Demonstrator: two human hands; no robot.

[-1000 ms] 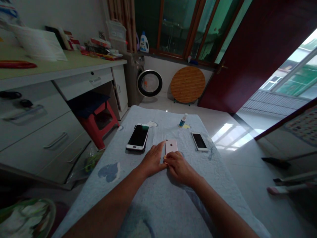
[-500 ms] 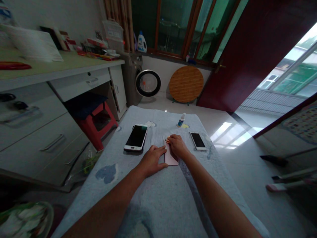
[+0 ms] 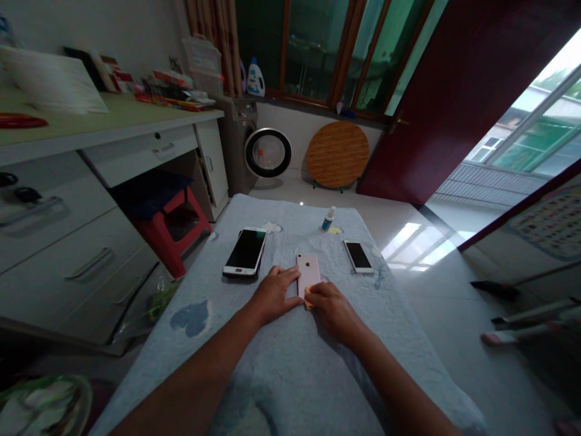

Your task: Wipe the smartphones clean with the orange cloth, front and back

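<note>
A pink smartphone (image 3: 308, 270) lies face down on the cloth-covered table, its camera end pointing away from me. My left hand (image 3: 275, 293) grips its left side, with the fingers at the upper edge and the thumb near the bottom corner. Pinched in my right hand (image 3: 333, 309) is a small orange cloth (image 3: 309, 298), pressed on the phone's lower end. To the left, a white-framed phone (image 3: 246, 249) rests on top of a dark one. A smaller white phone (image 3: 358, 257) lies on the right. Behind the pink phone stands a small spray bottle (image 3: 327, 220).
A grey-blue patterned cloth (image 3: 290, 369) covers the table. On the left are a desk with drawers (image 3: 145, 148) and a red stool (image 3: 175, 227). Farther back are a washing machine with its door (image 3: 267, 152) open and a round wooden tabletop (image 3: 338, 154).
My right hand has slid the orange cloth down the phone from the camera end to the lower end, uncovering the camera and logo. My left hand stays at the phone's left edge.
</note>
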